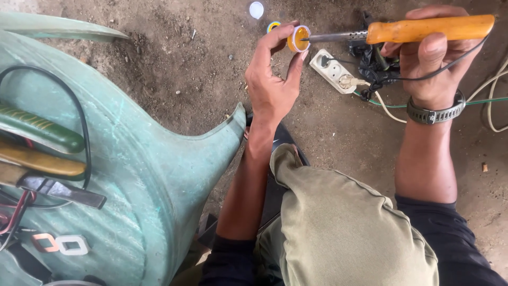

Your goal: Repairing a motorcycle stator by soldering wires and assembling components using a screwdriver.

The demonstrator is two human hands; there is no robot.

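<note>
green scooter panel bottom left, white sticker marks low on it | left hand pinching small round yellow tin | right hand gripping wooden-handled soldering iron, tip in tin | white power strip on dirt; white cap beyond

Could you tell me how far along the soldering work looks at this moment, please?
Done: the white lid lies off on the dirt, and a plug sits in the power strip. In hand: the left hand holds the small round tin of amber paste, and the right hand puts the soldering iron tip into it. Left: the wires on the green plastic chair lie untouched.
</note>
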